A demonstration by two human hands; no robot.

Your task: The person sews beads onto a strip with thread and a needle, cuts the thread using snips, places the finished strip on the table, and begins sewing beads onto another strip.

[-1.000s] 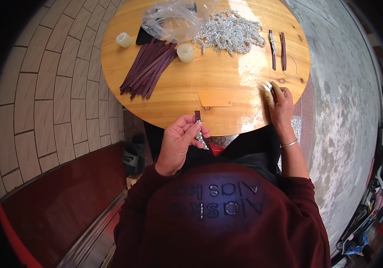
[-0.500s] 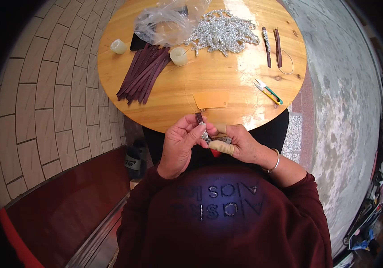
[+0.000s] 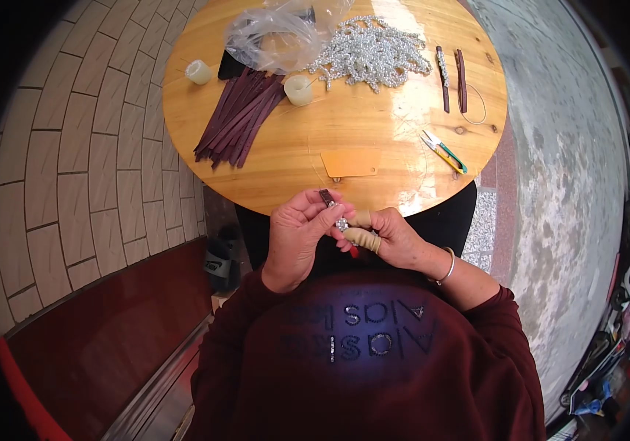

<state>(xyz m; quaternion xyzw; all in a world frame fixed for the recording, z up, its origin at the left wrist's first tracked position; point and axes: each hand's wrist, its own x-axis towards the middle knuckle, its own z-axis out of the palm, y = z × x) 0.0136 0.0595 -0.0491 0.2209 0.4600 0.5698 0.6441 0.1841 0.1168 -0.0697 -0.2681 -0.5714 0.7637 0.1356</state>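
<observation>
My left hand [image 3: 294, 231] pinches a dark maroon strip [image 3: 326, 196] between thumb and fingers, its end poking up above them. Silver beads [image 3: 341, 223] show along the strip between my two hands. Tan covers wrap the thumb and a finger of my right hand [image 3: 396, 239], which closes on the beaded part from the right. Its fingertips partly hide the strip. Just beyond, on the round table, lies an orange card [image 3: 352, 163].
The wooden table [image 3: 256, 187] holds a pile of maroon strips [image 3: 241, 121], two thread spools, a clear plastic bag [image 3: 278, 40] and a heap of silver bead strings [image 3: 377, 51]. Thread snips [image 3: 444, 152] and two strips, one beaded [image 3: 443, 77], lie at the right.
The strip now tilts more to the left at its top, and more of its beads show between my hands. The view has shifted slightly.
</observation>
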